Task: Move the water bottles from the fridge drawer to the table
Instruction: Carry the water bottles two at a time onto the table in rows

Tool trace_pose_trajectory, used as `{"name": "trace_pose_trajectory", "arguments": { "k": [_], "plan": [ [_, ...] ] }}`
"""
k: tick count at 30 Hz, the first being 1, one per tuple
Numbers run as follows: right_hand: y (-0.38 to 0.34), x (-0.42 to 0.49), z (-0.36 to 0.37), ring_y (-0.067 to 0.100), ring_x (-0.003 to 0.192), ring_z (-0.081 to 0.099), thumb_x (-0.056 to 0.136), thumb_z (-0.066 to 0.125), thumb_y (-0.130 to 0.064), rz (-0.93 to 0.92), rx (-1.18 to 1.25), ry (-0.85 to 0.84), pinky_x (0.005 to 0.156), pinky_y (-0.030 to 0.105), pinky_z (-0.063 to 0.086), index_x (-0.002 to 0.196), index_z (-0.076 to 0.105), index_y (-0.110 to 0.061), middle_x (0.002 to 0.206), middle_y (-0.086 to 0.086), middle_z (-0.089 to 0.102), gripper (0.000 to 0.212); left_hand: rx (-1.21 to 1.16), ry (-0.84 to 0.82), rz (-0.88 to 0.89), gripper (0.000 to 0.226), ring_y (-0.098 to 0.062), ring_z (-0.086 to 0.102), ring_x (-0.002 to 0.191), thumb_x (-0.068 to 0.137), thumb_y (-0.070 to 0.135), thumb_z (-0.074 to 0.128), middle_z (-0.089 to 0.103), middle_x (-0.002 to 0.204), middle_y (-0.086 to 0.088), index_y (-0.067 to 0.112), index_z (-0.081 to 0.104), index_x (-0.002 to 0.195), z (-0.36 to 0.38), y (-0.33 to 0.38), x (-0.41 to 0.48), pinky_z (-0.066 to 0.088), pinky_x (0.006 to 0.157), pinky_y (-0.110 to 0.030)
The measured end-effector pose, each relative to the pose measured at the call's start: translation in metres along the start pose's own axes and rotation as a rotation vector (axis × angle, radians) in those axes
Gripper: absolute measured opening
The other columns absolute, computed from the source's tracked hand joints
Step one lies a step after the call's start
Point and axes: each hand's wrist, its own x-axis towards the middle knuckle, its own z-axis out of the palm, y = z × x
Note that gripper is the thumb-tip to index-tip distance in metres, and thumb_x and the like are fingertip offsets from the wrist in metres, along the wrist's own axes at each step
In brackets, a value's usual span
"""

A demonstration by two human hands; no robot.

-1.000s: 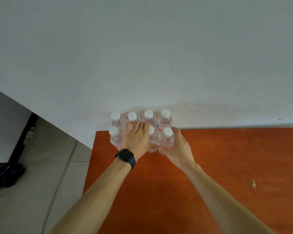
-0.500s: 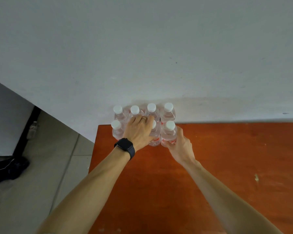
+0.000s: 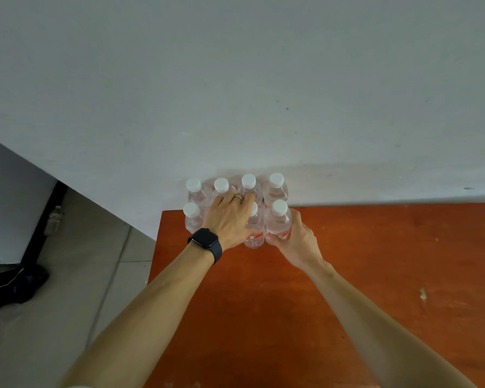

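Observation:
Several clear water bottles (image 3: 276,189) with white caps stand in two rows at the far left corner of the orange-brown table (image 3: 375,275), against the wall. My left hand (image 3: 230,219), with a black watch and a ring, lies over a front-row bottle and hides its cap. My right hand (image 3: 297,242) is wrapped around the base of the front right bottle (image 3: 279,219). Another front bottle (image 3: 254,228) stands between my two hands.
A white wall (image 3: 263,93) rises directly behind the bottles. The table's left edge drops to a grey tiled floor (image 3: 67,275). A dark object (image 3: 14,284) lies on the floor at the left, beside a black upright post (image 3: 44,225).
Both hands have kept hold of the front-row bottles and pushed them slightly farther toward the wall. The view has shifted a little.

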Motion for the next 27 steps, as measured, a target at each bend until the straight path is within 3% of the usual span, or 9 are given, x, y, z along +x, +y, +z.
{"name": "trace_pose_trajectory", "arguments": {
  "k": [7,11,21,25,27],
  "plan": [
    [-0.001,-0.002,0.001,0.019,0.108,0.065,0.083,0.077,-0.044,-0.013,0.025,0.012,0.082,0.029,0.053,0.143,0.036,-0.022,0.129,0.0,0.062,0.076,-0.003,0.033,-0.052,0.068,-0.023,0.066,0.09,0.084,0.061,0.069,0.068,0.101,0.002,0.016,0.045,0.13,0.006,0.003,-0.003,0.046,0.079,-0.038],
    [-0.001,-0.004,0.002,0.017,0.108,0.065,0.082,0.078,-0.044,-0.014,0.036,0.025,0.08,0.025,0.051,0.142,0.038,-0.021,0.128,-0.002,0.063,0.076,-0.022,0.048,-0.066,0.061,-0.023,0.065,0.09,0.086,0.059,0.067,0.068,0.1,0.003,0.017,0.047,0.125,0.006,0.004,-0.004,0.045,0.079,-0.038],
    [0.001,-0.01,-0.005,0.016,0.121,0.062,0.083,0.079,-0.042,0.045,0.038,-0.063,0.087,0.02,0.046,0.15,0.03,-0.022,0.14,-0.002,0.058,0.086,-0.011,0.002,-0.061,0.065,-0.024,0.065,0.101,0.087,0.06,0.064,0.068,0.109,0.002,0.019,0.042,0.133,0.003,0.006,-0.004,0.046,0.088,-0.04],
    [-0.006,-0.026,-0.019,0.019,0.127,0.058,0.084,0.076,-0.049,0.072,0.043,-0.019,0.098,0.034,0.051,0.147,0.037,-0.02,0.144,-0.001,0.056,0.08,-0.029,0.013,-0.062,0.059,-0.024,0.063,0.107,0.087,0.052,0.067,0.067,0.116,0.001,0.024,0.042,0.133,-0.004,0.006,-0.008,0.047,0.091,-0.04],
    [-0.013,-0.042,-0.031,0.018,0.128,0.056,0.087,0.071,-0.05,0.073,0.022,-0.004,0.101,0.034,0.049,0.144,0.044,-0.02,0.142,-0.002,0.057,0.07,-0.018,0.051,-0.059,0.052,-0.024,0.06,0.115,0.091,0.045,0.064,0.065,0.124,0.0,0.024,0.045,0.133,-0.011,0.01,-0.014,0.047,0.097,-0.041]
  ]
}}
